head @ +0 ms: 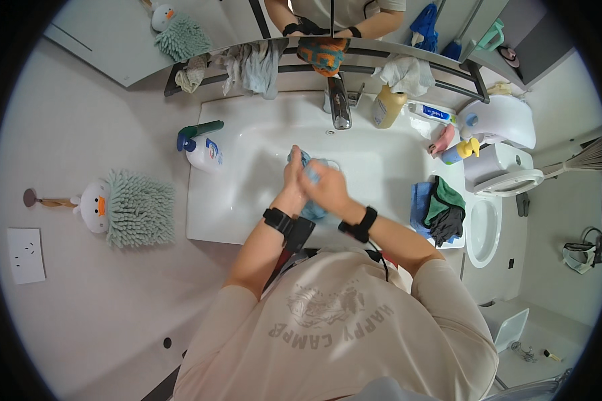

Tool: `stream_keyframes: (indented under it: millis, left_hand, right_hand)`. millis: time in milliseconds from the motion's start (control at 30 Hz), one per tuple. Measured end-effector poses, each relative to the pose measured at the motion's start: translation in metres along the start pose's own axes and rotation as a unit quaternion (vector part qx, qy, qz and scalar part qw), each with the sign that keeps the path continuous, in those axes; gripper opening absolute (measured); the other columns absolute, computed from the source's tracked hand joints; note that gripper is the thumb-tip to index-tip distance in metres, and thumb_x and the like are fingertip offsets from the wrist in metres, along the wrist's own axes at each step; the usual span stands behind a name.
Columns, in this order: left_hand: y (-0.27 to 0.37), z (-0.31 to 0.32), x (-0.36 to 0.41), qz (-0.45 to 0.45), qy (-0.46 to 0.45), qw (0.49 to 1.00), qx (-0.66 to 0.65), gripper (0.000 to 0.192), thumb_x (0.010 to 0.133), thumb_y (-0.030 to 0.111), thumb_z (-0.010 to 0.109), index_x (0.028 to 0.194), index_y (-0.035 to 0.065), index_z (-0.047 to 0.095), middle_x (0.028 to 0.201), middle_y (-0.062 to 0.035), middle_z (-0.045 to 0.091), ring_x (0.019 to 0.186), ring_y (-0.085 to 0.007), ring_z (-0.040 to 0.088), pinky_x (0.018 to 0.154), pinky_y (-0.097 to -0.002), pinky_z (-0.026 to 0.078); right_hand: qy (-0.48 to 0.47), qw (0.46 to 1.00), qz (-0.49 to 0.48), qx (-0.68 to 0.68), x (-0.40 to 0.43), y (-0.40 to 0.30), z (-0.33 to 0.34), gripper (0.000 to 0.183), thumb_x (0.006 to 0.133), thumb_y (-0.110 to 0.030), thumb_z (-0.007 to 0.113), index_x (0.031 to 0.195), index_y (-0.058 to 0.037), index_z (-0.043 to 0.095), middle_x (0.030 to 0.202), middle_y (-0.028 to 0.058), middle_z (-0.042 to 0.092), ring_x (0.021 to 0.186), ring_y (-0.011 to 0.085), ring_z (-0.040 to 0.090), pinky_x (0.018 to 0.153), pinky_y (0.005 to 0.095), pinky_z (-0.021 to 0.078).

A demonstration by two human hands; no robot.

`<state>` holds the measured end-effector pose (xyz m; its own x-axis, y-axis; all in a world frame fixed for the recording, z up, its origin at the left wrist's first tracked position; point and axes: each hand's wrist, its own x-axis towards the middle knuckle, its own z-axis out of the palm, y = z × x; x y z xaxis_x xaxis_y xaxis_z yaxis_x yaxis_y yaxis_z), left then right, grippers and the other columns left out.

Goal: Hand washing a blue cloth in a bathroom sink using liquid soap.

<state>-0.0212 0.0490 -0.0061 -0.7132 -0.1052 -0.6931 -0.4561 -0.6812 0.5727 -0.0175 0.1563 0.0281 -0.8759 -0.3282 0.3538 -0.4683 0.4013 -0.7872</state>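
Over the white washbasin point(381, 175), both hands are close together on a wet-looking blue cloth point(313, 210). My left hand point(294, 181) grips part of it, and a fold shows beyond the fingers. Pressed against it is my right hand point(329, 188), blurred, its fingers curled around another bit of the blue fabric. The lower end of the cloth hangs between my wrists towards the basin floor. Much of the cloth is hidden by the hands. Behind them stands the chrome faucet point(339, 103); whether water runs cannot be told.
A white pump bottle point(204, 154) stands at the basin's left. On the right are a yellowish bottle point(389, 106), a toothpaste tube point(433, 112), a yellow-topped pump bottle point(460, 151) and folded cloths point(439, 210). Cloths hang on the dark rail point(363, 68). A toilet point(483, 230) is beyond.
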Motion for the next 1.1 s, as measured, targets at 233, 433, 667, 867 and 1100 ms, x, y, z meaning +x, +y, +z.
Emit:
stream_keyframes:
  millis: [233, 433, 667, 867, 1100]
  left_hand:
    - [0.0, 0.029, -0.029, -0.112, -0.127, 0.985, 0.018, 0.039, 0.086, 0.038, 0.053, 0.106, 0.0047, 0.054, 0.104, -0.0092, 0.061, 0.092, -0.0228, 0.06, 0.084, -0.0383, 0.047]
    - [0.04, 0.011, -0.033, -0.041, -0.19, 0.979, -0.058, 0.025, 0.088, 0.03, 0.053, 0.095, 0.0069, 0.059, 0.095, -0.0051, 0.062, 0.084, -0.0193, 0.061, 0.079, -0.0331, 0.049]
    - [0.079, -0.003, -0.051, 0.069, -0.235, 0.948, 0.201, 0.031, 0.077, 0.013, 0.067, 0.101, 0.0026, 0.051, 0.095, -0.0058, 0.058, 0.084, -0.0169, 0.059, 0.075, -0.0295, 0.049]
    - [0.041, -0.01, -0.042, 0.147, -0.244, 0.731, 0.62, 0.047, 0.07, 0.016, 0.072, 0.109, -0.0012, 0.051, 0.097, -0.0055, 0.059, 0.086, -0.0143, 0.056, 0.078, -0.0251, 0.044]
    - [0.035, -0.028, -0.044, 0.235, -0.174, 0.927, 0.235, 0.028, 0.085, 0.028, 0.06, 0.095, 0.0026, 0.057, 0.089, -0.0053, 0.06, 0.078, -0.0155, 0.057, 0.076, -0.0275, 0.045]
  right_hand:
    - [-0.065, 0.989, 0.131, -0.021, 0.033, 0.061, -0.03, 0.041, 0.079, -0.038, 0.057, 0.097, -0.0025, 0.046, 0.071, 0.0187, 0.059, 0.065, 0.0362, 0.058, 0.058, 0.0404, 0.0461]
    - [-0.238, 0.869, 0.263, 0.346, 0.013, 0.057, -0.064, 0.082, 0.071, -0.044, 0.068, 0.124, 0.005, 0.03, 0.101, 0.024, 0.054, 0.1, 0.0296, 0.053, 0.089, 0.0318, 0.039]
    - [-0.261, 0.888, 0.277, 0.258, 0.006, 0.065, -0.082, 0.032, 0.072, -0.015, 0.069, 0.101, -0.0022, 0.06, 0.085, 0.0026, 0.062, 0.071, 0.0081, 0.056, 0.064, 0.0225, 0.0453]
    - [-0.141, 0.881, 0.211, 0.399, 0.028, 0.037, -0.066, 0.017, 0.074, -0.006, 0.059, 0.09, -0.0034, 0.055, 0.079, -0.0001, 0.057, 0.072, 0.0082, 0.052, 0.068, 0.0226, 0.0437]
    - [-0.056, 0.95, 0.211, 0.224, 0.023, 0.064, -0.067, 0.044, 0.075, -0.006, 0.049, 0.118, -0.0121, 0.047, 0.08, 0.0038, 0.053, 0.074, 0.0117, 0.05, 0.07, 0.0252, 0.0434]
